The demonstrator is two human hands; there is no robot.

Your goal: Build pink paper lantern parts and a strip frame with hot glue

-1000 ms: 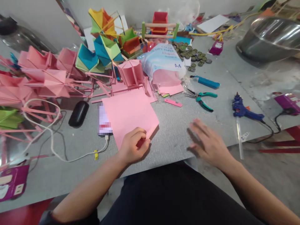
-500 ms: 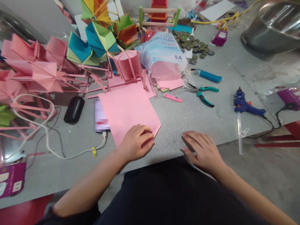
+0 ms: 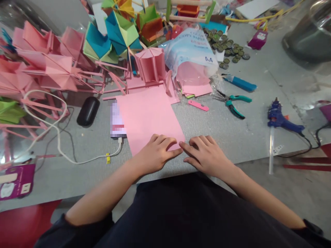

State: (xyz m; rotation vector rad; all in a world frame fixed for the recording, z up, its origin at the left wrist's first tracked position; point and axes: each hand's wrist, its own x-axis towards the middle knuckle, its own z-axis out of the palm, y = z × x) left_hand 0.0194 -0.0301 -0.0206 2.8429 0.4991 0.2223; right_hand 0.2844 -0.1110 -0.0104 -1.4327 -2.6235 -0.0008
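Observation:
A large pink sheet of paper (image 3: 151, 115) lies flat on the grey table. My left hand (image 3: 160, 151) rests over its lower right part, pressing it down with bent fingers, the thumb stretched along the near edge. At that same corner is my right hand (image 3: 207, 151), fingers apart and palm down. Its index fingertip meets the corner close to my left thumb, while the other fingers lie over the table. The sheet partly covers a phone (image 3: 117, 120), whose screen is blurred, with a white cable (image 3: 88, 161) plugged in.
Folded pink paper shapes (image 3: 49, 72) crowd the left. Behind the sheet stand a pink paper piece (image 3: 151, 65) and a copy paper bag (image 3: 191, 48). To the right lie a pink cutter (image 3: 198, 105), pliers (image 3: 235, 103), a blue cutter (image 3: 240, 83) and a glue gun (image 3: 281, 119). A black case (image 3: 88, 111) sits left.
My right hand has moved left to the sheet's corner, beside my left hand. My left thumb has stretched out to the right. The whole view has shifted slightly.

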